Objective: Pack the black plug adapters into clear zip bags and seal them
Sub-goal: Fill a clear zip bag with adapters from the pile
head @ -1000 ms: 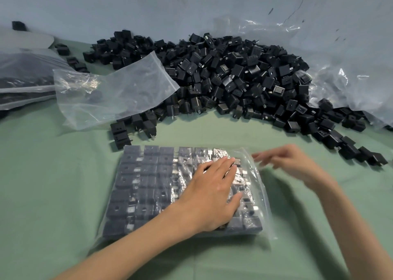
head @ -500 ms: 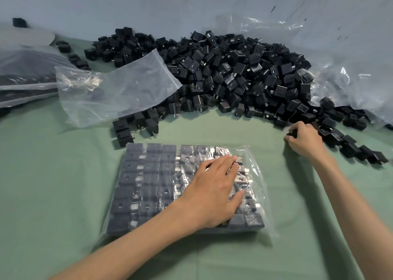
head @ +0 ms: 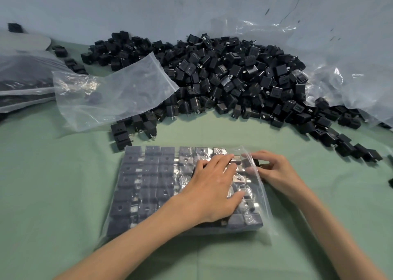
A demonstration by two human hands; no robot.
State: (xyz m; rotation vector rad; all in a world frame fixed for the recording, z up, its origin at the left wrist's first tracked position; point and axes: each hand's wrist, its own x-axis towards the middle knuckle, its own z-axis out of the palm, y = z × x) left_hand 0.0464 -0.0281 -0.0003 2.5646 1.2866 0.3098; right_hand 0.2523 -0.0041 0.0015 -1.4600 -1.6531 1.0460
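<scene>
our left hand (head: pixel 212 186) flat on bag (head: pixel 265 205), fingers straight; our right hand (head: pixel 275 170) pinches adapter (head: pixel 254 162) between curled fingertips at bag's right edge.

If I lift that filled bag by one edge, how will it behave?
Probably heavy: the filled bag holds packed rows of adapters. Likely saggy, since the film is thin. Rows may spill, as its right end looks open.
</scene>
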